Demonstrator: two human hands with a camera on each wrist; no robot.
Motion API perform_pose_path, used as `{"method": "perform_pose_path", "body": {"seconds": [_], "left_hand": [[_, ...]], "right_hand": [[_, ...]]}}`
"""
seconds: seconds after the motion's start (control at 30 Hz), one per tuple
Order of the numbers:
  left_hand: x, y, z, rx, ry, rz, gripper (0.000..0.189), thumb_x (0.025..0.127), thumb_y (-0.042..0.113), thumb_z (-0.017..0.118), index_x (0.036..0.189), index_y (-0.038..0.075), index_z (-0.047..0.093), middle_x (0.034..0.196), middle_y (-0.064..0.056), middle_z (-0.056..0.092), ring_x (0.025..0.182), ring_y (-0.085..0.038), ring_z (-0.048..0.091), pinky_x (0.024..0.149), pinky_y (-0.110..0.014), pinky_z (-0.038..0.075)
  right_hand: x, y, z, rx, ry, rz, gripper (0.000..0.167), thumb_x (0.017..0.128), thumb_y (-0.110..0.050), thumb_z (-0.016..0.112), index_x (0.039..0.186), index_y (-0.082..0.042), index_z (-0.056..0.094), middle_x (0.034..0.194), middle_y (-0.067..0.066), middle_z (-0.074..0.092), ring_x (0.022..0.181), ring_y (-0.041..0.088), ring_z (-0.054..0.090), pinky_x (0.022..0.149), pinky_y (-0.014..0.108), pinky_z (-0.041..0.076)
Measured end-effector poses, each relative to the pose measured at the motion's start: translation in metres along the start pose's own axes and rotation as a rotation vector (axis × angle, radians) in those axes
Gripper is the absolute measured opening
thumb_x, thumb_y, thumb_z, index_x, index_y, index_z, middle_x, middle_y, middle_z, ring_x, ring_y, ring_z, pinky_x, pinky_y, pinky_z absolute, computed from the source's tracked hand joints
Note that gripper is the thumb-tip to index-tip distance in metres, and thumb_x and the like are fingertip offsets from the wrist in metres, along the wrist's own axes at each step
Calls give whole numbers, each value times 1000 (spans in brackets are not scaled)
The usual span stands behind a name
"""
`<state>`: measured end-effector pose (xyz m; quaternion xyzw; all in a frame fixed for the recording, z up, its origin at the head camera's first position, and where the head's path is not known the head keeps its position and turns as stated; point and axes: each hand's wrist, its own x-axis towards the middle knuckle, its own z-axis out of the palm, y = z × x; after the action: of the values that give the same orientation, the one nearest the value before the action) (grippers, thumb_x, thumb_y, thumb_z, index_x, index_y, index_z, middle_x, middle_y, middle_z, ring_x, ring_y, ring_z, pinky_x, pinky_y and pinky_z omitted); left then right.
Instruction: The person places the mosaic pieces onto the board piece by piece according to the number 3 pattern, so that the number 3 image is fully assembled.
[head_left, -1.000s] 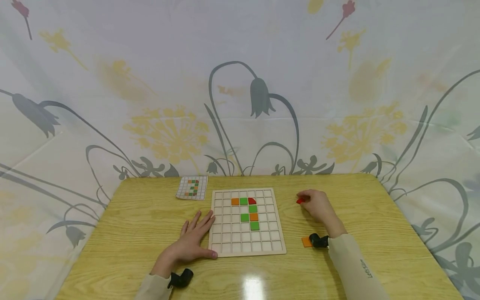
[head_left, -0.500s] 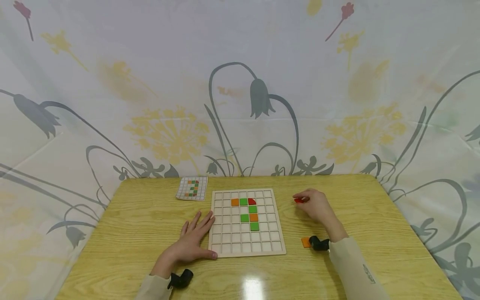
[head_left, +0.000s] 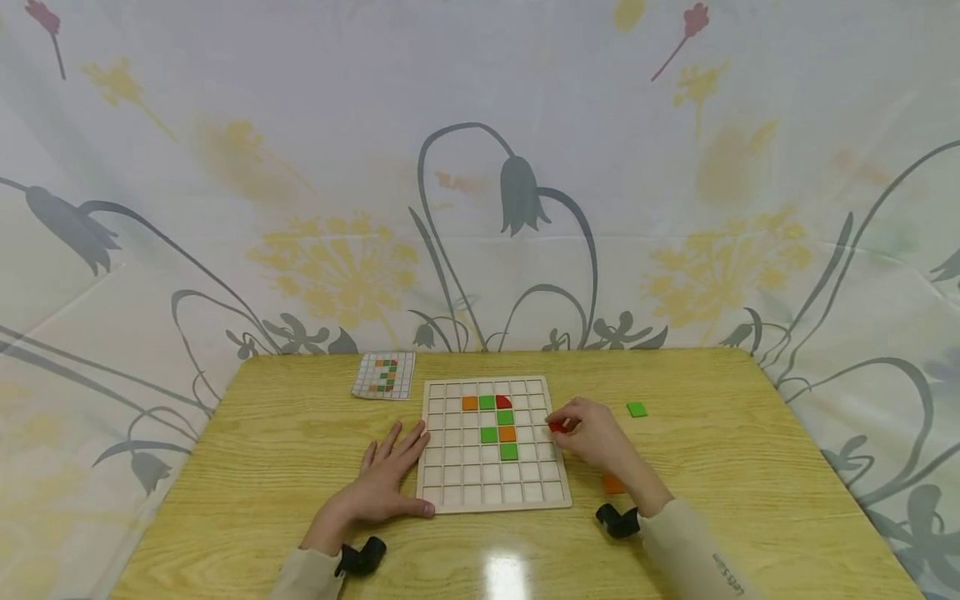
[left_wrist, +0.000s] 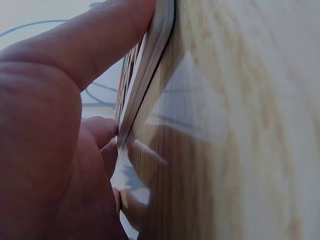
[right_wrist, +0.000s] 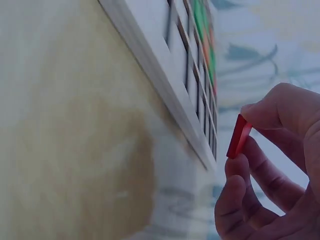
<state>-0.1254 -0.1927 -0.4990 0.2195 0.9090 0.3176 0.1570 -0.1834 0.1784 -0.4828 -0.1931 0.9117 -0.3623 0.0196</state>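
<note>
A pale wooden grid board (head_left: pixel 459 492) lies on the table with several coloured tiles set in its cells. Among them are an orange tile (head_left: pixel 469 403), a green tile (head_left: pixel 509 452) and a red round-cornered tile (head_left: pixel 503 402). The left hand (head_left: pixel 386 483) rests at the board's left edge, fingers spread, thumb at the near left corner. The right hand (head_left: pixel 592 433) pinches a red tile (right_wrist: pixel 239 136) between thumb and fingertips, at the board's right edge. That tile's full outline is partly hidden by the fingers.
A paper card (head_left: pixel 360 386) with a coloured grid pattern lies behind the board to the left. Right of the board are a loose green tile (head_left: pixel 637 409) and an orange tile (head_left: pixel 613 484), the latter partly behind the right wrist. A patterned curtain (head_left: pixel 480 275) hangs behind the table.
Carrying the red tile, the right hand has moved left and nearer to the board's right edge. The loose green tile has come into view behind it. The left hand stays put.
</note>
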Motion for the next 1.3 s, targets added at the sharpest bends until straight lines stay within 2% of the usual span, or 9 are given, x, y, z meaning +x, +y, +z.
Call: {"method": "perform_pose_path", "body": {"seconds": [0.17,0.37,0.73,0.87,1.1,1.3], "left_hand": [[0,2,0,2,-3,-6,105,83,53,76,160,9,19,167,-6,5,150,-37,-11,111,-67,-9],[1,2,0,4,-9,-1,105,83,52,76,160,9,19,167,-6,5,150,-37,-11,110,-67,-9],[1,0,0,1,-9,2,106,83,53,76,160,9,19,167,-6,5,150,-37,-11,110,-67,-9],[1,-1,1,7,-8,1,106,83,53,76,160,9,19,167,-6,5,150,-37,-11,110,-67,-9],[1,-2,2,8,-13,-1,106,83,54,75,160,10,19,167,-6,4,150,-37,-11,110,-67,-8],[1,-1,2,7,-12,4,105,83,53,75,160,9,19,167,-6,5,150,-37,-11,110,-67,-8]], "right_hand": [[-4,-18,19,-4,-62,-82,16,83,-5,78,98,-9,78,89,-4,61,77,10,57,65,25,50],[-8,-35,34,-41,-100,-172,15,80,-4,79,95,-8,78,85,-5,61,73,9,54,63,24,48],[-11,-52,48,-126,-120,-165,11,83,-7,77,94,-8,78,82,-4,59,69,9,50,60,24,46],[-12,-52,47,-122,-119,-151,11,85,-10,78,96,-9,78,82,-5,58,70,8,50,61,24,45],[-13,-47,42,-80,-172,-114,17,87,-12,78,104,-8,78,84,-7,59,70,8,49,60,24,44],[-13,-45,39,-104,-195,-183,20,84,-4,77,103,-8,78,89,-6,62,73,7,50,64,24,45]]}}
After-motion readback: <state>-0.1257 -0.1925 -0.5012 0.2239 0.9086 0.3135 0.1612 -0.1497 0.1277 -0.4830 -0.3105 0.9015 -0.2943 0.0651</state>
